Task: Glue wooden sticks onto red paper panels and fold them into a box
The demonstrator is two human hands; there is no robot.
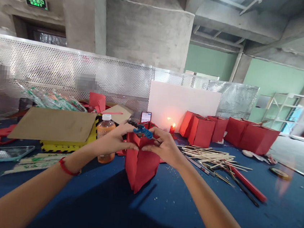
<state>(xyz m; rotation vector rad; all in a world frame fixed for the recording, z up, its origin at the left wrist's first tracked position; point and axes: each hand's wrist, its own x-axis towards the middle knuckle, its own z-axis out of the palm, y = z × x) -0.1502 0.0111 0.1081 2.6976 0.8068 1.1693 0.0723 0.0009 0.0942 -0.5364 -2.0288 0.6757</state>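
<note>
A red paper box stands upright on the blue table, one corner edge turned toward me. My left hand pinches its near top edge from the left, thumb on the front. From the other side, my right hand grips the same edge, its thumb tip close to the left thumb. Above the box's opening, between my hands, is a blue coiled thing with a thin dark rod reaching toward my right fingers. Which hand bears it, I cannot tell. My fingertips behind the paper are hidden.
An orange-drink bottle stands left of the box, beside cardboard on a yellow box. Behind, a red candle burns near a white board. Several red paper boxes, wooden sticks and a red tube lie right.
</note>
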